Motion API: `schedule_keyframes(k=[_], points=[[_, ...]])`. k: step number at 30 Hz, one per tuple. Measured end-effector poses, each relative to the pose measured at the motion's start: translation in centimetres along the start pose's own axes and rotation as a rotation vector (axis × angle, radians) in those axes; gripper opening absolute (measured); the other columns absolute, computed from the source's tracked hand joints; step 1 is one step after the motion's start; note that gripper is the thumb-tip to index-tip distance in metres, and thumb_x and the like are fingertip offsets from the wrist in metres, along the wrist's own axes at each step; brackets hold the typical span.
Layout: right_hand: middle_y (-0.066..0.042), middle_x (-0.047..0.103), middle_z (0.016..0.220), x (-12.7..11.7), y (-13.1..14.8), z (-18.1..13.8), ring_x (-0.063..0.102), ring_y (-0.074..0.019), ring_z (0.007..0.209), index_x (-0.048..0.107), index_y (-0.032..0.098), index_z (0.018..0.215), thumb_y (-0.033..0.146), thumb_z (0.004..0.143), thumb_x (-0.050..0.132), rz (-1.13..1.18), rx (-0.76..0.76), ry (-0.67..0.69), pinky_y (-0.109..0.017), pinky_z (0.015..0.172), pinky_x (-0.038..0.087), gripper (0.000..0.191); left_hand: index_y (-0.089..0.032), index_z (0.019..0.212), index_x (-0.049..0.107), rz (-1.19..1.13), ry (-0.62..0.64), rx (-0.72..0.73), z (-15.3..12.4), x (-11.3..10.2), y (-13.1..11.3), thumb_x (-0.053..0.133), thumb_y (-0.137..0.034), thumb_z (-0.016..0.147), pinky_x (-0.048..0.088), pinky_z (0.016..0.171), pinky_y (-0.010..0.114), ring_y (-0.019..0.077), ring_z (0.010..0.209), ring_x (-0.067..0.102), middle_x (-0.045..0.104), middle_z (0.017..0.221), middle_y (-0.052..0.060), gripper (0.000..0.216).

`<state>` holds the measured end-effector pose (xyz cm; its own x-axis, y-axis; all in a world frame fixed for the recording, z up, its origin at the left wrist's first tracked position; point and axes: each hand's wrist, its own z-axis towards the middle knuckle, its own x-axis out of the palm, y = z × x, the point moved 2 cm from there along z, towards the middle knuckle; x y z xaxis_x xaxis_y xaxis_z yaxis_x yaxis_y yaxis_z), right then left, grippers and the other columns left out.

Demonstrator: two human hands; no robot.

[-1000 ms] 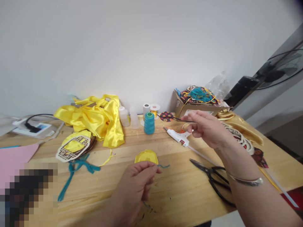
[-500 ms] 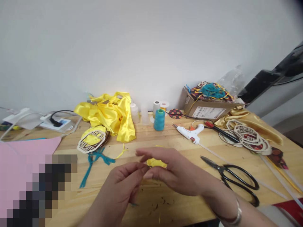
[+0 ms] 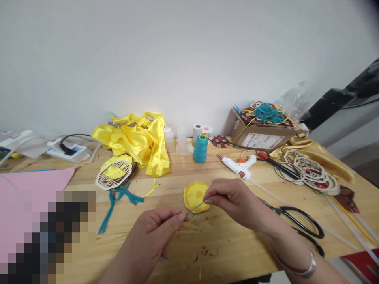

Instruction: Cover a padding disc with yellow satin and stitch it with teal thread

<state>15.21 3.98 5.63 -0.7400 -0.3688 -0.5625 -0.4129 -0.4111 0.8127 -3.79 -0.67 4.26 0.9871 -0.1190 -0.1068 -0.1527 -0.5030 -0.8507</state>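
A short blue-green thread runs taut between my two hands, low over the table. One end is pinched in the fingertips of my left hand. My right hand pinches the other end between thumb and forefinger. Just behind the thread lies a round yellow fabric piece, its right edge partly covered by my right hand. A bit of blue-green shows below my left fingers. Black-handled scissors lie to the right, their blades partly hidden by my right wrist.
A white glue gun lies behind my right hand, near a teal thread cone. Yellow satin is heaped at the back left. Teal tassels and wooden lattice frames lie left. A cardboard box stands back right.
My right hand has drawn back to the right from my left fingers, and the thread now stretches between them. The yellow fabric piece has come into fuller view.
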Motion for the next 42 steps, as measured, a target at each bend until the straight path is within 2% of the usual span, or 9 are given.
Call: schedule_keyframes(k=[5, 8, 12, 15, 19, 22, 25, 38, 42], points=[[0.000, 0.064, 0.073, -0.6, 0.0, -0.1, 0.057, -0.0093, 0.067, 0.066, 0.016, 0.081, 0.012, 0.086, 0.053, -0.028, -0.022, -0.024, -0.020, 0.062, 0.043, 0.015, -0.020, 0.069, 0.073, 0.126, 0.056, 0.055, 0.1, 0.2, 0.1, 0.060, -0.043, 0.076, 0.026, 0.042, 0.020, 0.0099, 0.042, 0.036, 0.048, 0.043, -0.004, 0.028], [0.000, 0.064, 0.075, -0.8, 0.3, -0.3, 0.057, -0.0091, 0.069, 0.065, 0.016, 0.082, 0.011, 0.087, 0.051, -0.077, -0.060, -0.002, -0.020, 0.064, 0.042, 0.016, -0.025, 0.077, 0.075, 0.415, 0.066, 0.335, 0.3, -0.7, -0.3, 0.057, -0.035, 0.079, 0.048, 0.068, 0.031, 0.0220, 0.076, 0.062, 0.071, 0.079, 0.004, 0.021], [0.000, 0.064, 0.078, -0.8, 0.9, -0.6, 0.056, -0.0091, 0.072, 0.065, 0.017, 0.085, 0.009, 0.087, 0.049, -0.181, -0.114, 0.055, -0.020, 0.066, 0.041, 0.018, -0.026, 0.108, 0.067, 0.795, -0.587, 0.951, -0.9, -3.1, -2.4, 0.062, -0.023, 0.075, 0.025, 0.106, 0.054, 0.0354, 0.126, 0.039, 0.050, 0.137, 0.006, 0.033], [0.000, 0.064, 0.079, -0.7, 1.8, -0.6, 0.056, -0.0096, 0.074, 0.064, 0.017, 0.085, 0.004, 0.085, 0.050, -0.243, -0.170, 0.066, -0.020, 0.067, 0.040, 0.020, -0.029, 0.122, 0.056, 0.852, -0.744, 1.133, -2.1, -3.0, -3.8, 0.061, -0.016, 0.077, 0.024, 0.109, 0.048, 0.0325, 0.129, 0.037, 0.039, 0.145, -0.002, 0.047], [-0.001, 0.064, 0.079, -0.4, 2.7, -0.4, 0.056, -0.0111, 0.074, 0.065, 0.017, 0.083, 0.004, 0.085, 0.048, -0.305, -0.179, 0.097, -0.021, 0.065, 0.041, 0.022, -0.027, 0.118, 0.059, 0.686, -0.460, 1.019, -1.9, -0.7, -4.1, 0.051, -0.016, 0.083, 0.029, 0.107, 0.040, 0.0253, 0.124, 0.045, 0.049, 0.138, 0.000, 0.037], [-0.001, 0.064, 0.080, -0.3, 2.9, -0.5, 0.057, -0.0116, 0.075, 0.066, 0.018, 0.083, 0.006, 0.087, 0.046, -0.318, -0.169, 0.115, -0.022, 0.067, 0.041, 0.023, -0.026, 0.113, 0.063, 0.431, -0.099, 0.703, -0.7, 1.3, -3.0, 0.049, -0.024, 0.087, 0.043, 0.092, 0.032, 0.0220, 0.106, 0.059, 0.066, 0.114, 0.004, 0.030], [-0.001, 0.064, 0.080, -0.3, 2.7, -0.6, 0.057, -0.0117, 0.076, 0.065, 0.018, 0.081, 0.008, 0.089, 0.044, -0.333, -0.159, 0.137, -0.023, 0.069, 0.041, 0.025, -0.025, 0.108, 0.067, 0.260, 0.084, 0.420, 0.0, 2.2, -1.9, 0.050, -0.032, 0.087, 0.047, 0.067, 0.026, 0.0190, 0.075, 0.062, 0.071, 0.081, 0.002, 0.028], [-0.003, 0.064, 0.082, 0.3, 1.9, -0.4, 0.056, -0.0134, 0.076, 0.065, 0.016, 0.084, 0.010, 0.089, 0.046, -0.392, -0.161, 0.158, -0.025, 0.068, 0.043, 0.021, -0.018, 0.067, 0.065, 0.153, 0.126, 0.084, 0.7, 2.1, 0.2, 0.055, -0.041, 0.081, 0.023, 0.044, 0.022, 0.0085, 0.044, 0.032, 0.047, 0.054, -0.005, 0.028], [-0.003, 0.064, 0.090, -0.2, 1.3, -0.7, 0.055, -0.0161, 0.087, 0.063, 0.019, 0.089, 0.009, 0.087, 0.049, -0.437, -0.192, -0.004, -0.029, 0.079, 0.044, 0.017, -0.016, 0.062, 0.064, 0.045, 0.079, 0.058, 0.8, 2.4, 0.2, 0.059, -0.040, 0.078, 0.019, 0.042, 0.022, 0.0068, 0.042, 0.029, 0.046, 0.052, -0.005, 0.029]])
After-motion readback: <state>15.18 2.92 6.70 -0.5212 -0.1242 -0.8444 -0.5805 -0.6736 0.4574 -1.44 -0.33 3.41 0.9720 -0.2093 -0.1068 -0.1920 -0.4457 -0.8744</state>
